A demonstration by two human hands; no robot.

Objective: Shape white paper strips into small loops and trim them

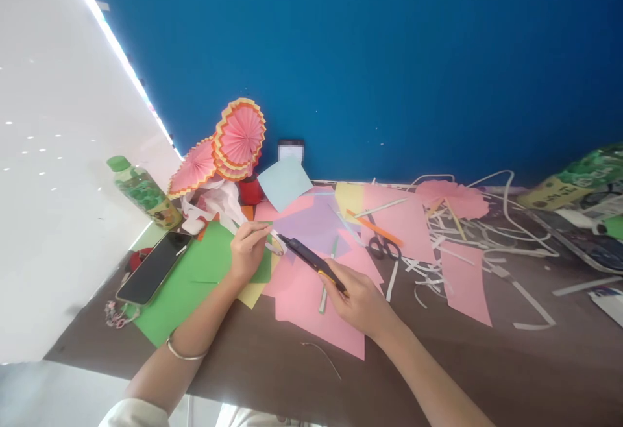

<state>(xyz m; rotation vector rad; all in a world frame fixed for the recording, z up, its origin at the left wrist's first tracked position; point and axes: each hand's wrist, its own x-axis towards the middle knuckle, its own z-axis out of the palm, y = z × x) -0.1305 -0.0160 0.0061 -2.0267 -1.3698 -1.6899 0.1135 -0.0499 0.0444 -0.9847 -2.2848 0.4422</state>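
Note:
My right hand (357, 297) is wrapped round a black pen-shaped tool with yellow trim (311, 259), which points up and left. Its narrow tip meets a thin white paper strip (275, 235). The strip's end is pinched between the fingertips of my left hand (249, 248). Below the tip a pale loop of strip hangs, too small to make out clearly. Beneath both hands lie pink sheets (321, 323), a purple sheet (306, 222) and a green sheet (165, 313). Scissors with dark handles (384, 247) rest to the right of the tool.
A phone (154, 268) and a green-capped bottle (146, 193) are at the left. Pleated paper rosettes (241, 136) stand against the blue wall (370, 57). White strips (428, 274) and a white cable (509, 200) are strewn at the right, near another bottle (574, 177).

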